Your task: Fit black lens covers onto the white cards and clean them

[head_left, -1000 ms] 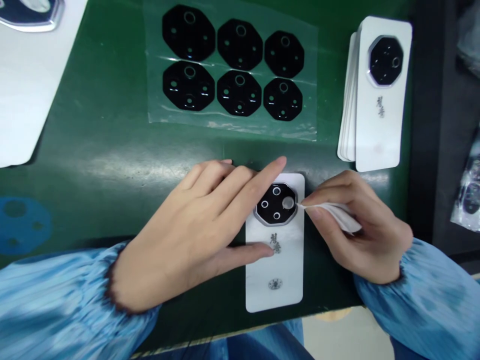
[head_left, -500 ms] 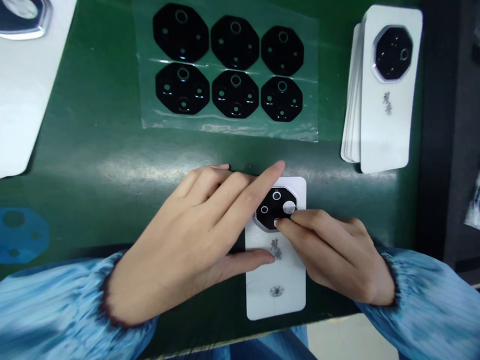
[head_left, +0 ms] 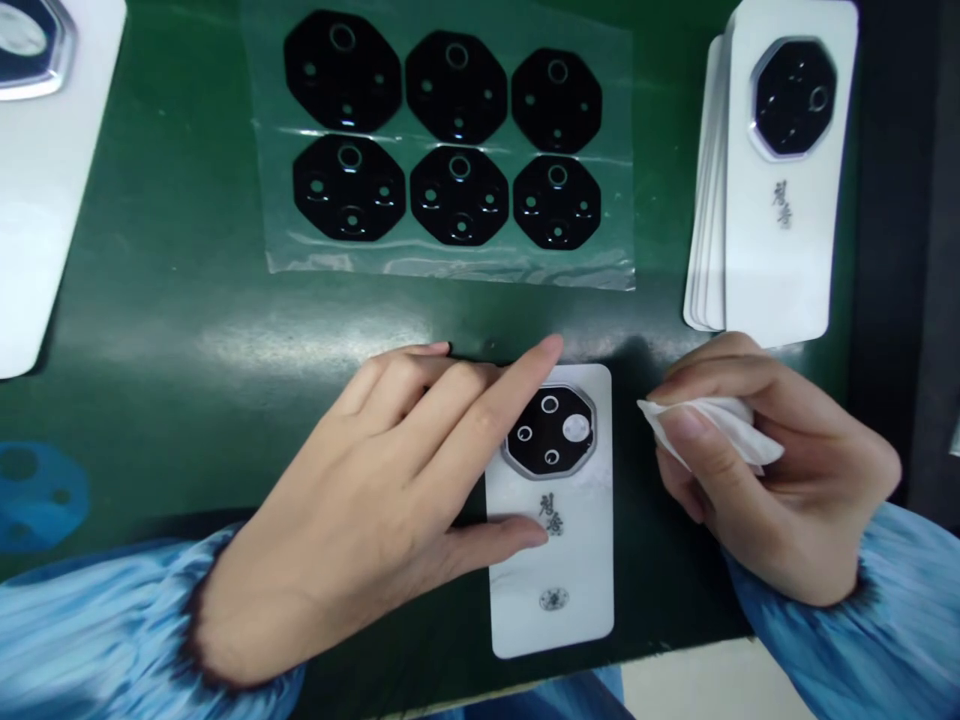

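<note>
The phone back is lying flat on the green table, its black lens plate facing up. The left hand is covering the phone back's left edge with its fingers loosely extended and its palm down. Its index finger is stretching across the phone back's upper left corner, over the edge of the lens plate, while its thumb is spreading well away to reach the printed characters. These fingers are gripping nothing visible; how firmly they are pressing, I cannot tell.

Right of the phone back, and apart from it, the right hand is pinching a crumpled white tissue between thumb and index finger, the tissue's tip pointing toward the phone back. Its other fingers are curling underneath, partly hidden.

Beyond the phone back, a clear sheet is holding six black plates; to its upper right, a stack of phone backs is sitting.
</note>
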A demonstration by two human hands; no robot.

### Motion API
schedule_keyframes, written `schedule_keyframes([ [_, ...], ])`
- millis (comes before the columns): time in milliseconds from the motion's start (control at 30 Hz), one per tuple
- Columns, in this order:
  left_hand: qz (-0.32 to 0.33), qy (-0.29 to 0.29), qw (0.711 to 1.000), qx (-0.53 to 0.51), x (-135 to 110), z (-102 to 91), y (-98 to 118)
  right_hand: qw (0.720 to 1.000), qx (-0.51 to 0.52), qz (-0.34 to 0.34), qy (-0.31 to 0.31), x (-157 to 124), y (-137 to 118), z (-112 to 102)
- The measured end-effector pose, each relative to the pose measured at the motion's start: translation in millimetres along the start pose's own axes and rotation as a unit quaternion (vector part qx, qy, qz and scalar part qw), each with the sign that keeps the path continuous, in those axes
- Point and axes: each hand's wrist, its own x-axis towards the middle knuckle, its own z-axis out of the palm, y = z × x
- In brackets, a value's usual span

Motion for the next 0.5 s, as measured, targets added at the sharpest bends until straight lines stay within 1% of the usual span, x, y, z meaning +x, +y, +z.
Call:
schedule_keyframes([
  [67,-0.004,-0.007,1.000,-0.006,0,-0.5,0,0.998,-0.045,-0.041,-0.030,1,-4,2],
  [133,0.001,-0.010,1.000,-0.012,1,-1.1,1,0.983,-0.123,-0.109,-0.084,1,-7,5],
  [233,0.012,-0.001,1.000,-0.009,2,-1.7,1,0.937,-0.235,-0.214,-0.147,0,-8,11],
  [300,0.014,0.006,1.000,-0.005,3,-2.2,2,0.910,-0.270,-0.266,-0.166,-1,-7,15],
  [333,0.014,0.009,1.000,-0.004,3,-2.5,1,0.903,-0.274,-0.284,-0.172,-1,-6,16],
  [400,0.013,0.009,1.000,-0.004,3,-3.1,1,0.897,-0.275,-0.294,-0.184,1,-7,17],
  [500,0.012,0.001,1.000,-0.003,4,-3.7,1,0.900,-0.274,-0.270,-0.205,3,-10,16],
])
